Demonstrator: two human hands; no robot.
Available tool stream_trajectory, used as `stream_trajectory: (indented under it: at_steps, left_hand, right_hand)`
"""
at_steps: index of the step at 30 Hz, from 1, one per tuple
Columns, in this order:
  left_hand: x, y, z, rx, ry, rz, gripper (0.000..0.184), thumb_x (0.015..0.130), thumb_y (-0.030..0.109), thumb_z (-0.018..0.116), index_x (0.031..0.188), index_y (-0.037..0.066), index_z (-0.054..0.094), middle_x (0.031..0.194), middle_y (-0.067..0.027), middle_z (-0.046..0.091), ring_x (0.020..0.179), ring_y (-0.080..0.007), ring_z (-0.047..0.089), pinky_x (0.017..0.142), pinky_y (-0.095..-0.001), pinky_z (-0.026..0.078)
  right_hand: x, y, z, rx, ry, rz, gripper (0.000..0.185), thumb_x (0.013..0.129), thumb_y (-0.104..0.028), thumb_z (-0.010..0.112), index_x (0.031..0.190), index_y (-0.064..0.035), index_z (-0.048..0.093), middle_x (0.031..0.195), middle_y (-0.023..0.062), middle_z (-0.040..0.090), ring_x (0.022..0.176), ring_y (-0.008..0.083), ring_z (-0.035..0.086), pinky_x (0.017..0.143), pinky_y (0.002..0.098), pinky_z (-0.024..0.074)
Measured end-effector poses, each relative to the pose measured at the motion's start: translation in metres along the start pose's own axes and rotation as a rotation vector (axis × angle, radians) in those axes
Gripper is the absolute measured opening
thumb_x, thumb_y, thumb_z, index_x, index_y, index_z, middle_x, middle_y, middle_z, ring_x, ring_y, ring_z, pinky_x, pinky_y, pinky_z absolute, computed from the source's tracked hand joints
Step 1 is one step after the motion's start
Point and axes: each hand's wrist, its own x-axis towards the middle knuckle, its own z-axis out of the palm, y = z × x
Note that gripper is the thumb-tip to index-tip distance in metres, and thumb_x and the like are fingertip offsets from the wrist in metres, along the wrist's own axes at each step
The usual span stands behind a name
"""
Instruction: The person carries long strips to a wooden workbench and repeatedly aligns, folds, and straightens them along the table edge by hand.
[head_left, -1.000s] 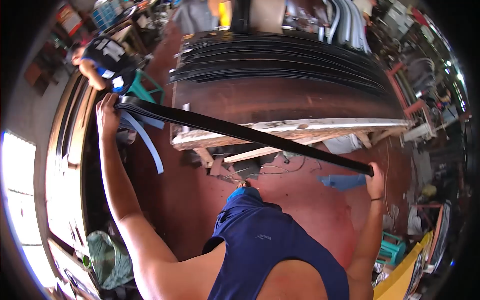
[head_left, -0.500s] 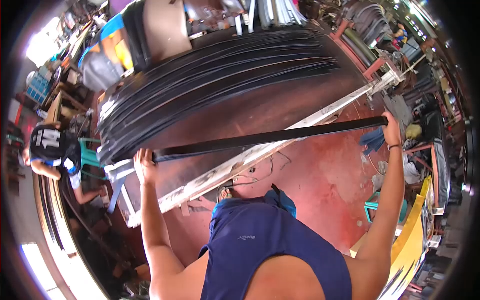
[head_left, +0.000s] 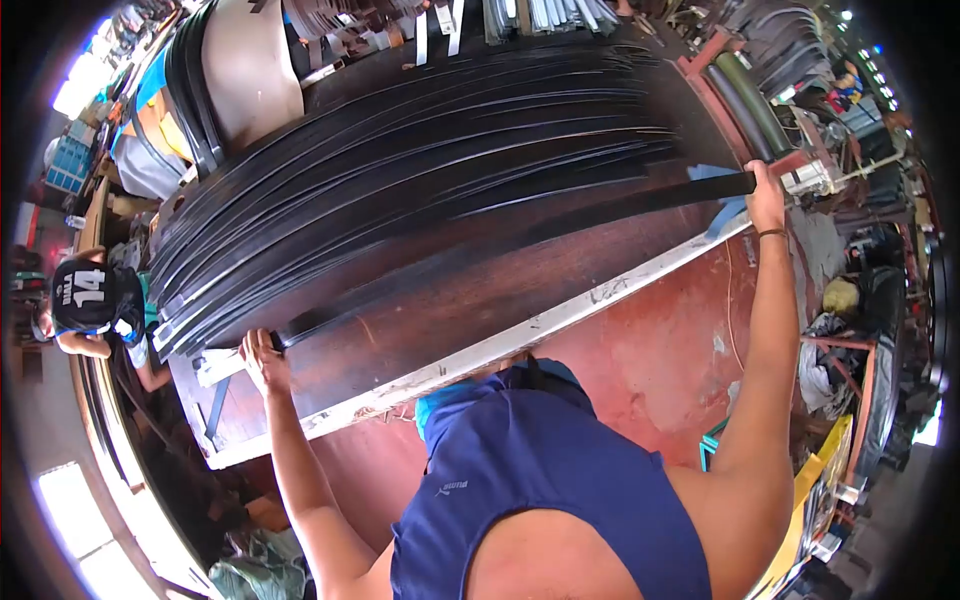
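Observation:
A long black strip (head_left: 640,202) of flat, flexible-looking material stretches between my two hands, low over the dark tabletop (head_left: 480,290). My left hand (head_left: 265,362) is closed on its left end, near the table's left side. At the opposite end my right hand (head_left: 767,197) grips the strip close to the table's right corner. Behind the strip, several similar black strips (head_left: 400,165) lie side by side in layers across the table. Something blue (head_left: 728,216), perhaps cloth or a strip, shows by my right hand. Motion blurs the middle of the held strip.
The table's pale front edge (head_left: 450,375) runs right against my body. A red-framed roller (head_left: 745,110) stands at the back right. A person in a black jersey (head_left: 90,300) is at the far left. A yellow board (head_left: 815,490) leans at the lower right.
Both hands have carried the black strip forward, from over the table's front edge to over the tabletop. My body has come closer to the table, and the view has shifted.

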Motion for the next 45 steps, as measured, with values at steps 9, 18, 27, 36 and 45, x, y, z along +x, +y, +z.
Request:
stream_trajectory:
  at_steps: [9,18,27,36,45]
  left_hand:
    - [-0.037,0.024,-0.003,0.062,-0.222,-0.082,0.099,0.065,0.073,0.075,0.129,0.001,0.052,0.125,-0.0157,0.049,0.125,-0.036,0.044,0.115,-0.0547,0.023]
    - [-0.093,0.021,-0.005,0.087,-0.281,-0.204,0.068,0.084,0.051,0.072,0.133,0.009,0.052,0.136,-0.0123,0.048,0.136,-0.0314,0.04,0.12,-0.0611,0.013]
    - [-0.081,0.015,-0.004,0.049,-0.319,-0.309,0.042,0.075,0.021,0.082,0.111,0.013,0.062,0.113,-0.0081,0.058,0.113,-0.0311,0.054,0.107,-0.0514,0.032]
    - [-0.075,0.034,-0.015,0.115,-0.427,-0.414,0.067,0.079,0.05,0.079,0.13,0.015,0.052,0.124,-0.0108,0.053,0.123,-0.0329,0.048,0.108,-0.0525,0.029]
    - [-0.085,0.036,-0.015,0.014,-0.289,-0.35,0.045,0.086,0.026,0.074,0.128,0.018,0.059,0.123,-0.0072,0.057,0.12,-0.0307,0.053,0.106,-0.0532,0.031]
  right_hand:
    - [-0.045,0.0,0.161,0.002,-0.154,-0.156,0.046,0.065,0.006,0.073,0.106,-0.0077,0.059,0.104,0.016,0.063,0.108,0.0384,0.057,0.097,0.0489,0.0454]
    - [-0.027,0.026,0.158,-0.057,-0.302,-0.211,0.058,0.06,0.004,0.079,0.111,-0.01,0.055,0.113,0.0139,0.061,0.12,0.0375,0.053,0.113,0.0494,0.0363]
    - [0.039,0.112,0.108,-0.207,-0.094,-0.244,0.049,0.064,0.004,0.073,0.108,-0.0104,0.056,0.113,0.0093,0.063,0.118,0.0308,0.056,0.113,0.0485,0.0374]
    - [-0.004,0.102,0.187,-0.397,-0.324,-0.031,0.045,0.08,0.0,0.064,0.122,-0.0144,0.057,0.125,0.0071,0.057,0.128,0.0289,0.05,0.115,0.0499,0.0329]
    - [0.011,0.092,0.154,-0.35,-0.765,-0.084,0.08,0.075,-0.003,0.071,0.147,-0.013,0.039,0.154,0.0133,0.041,0.148,0.0339,0.031,0.119,0.0588,0.0253]
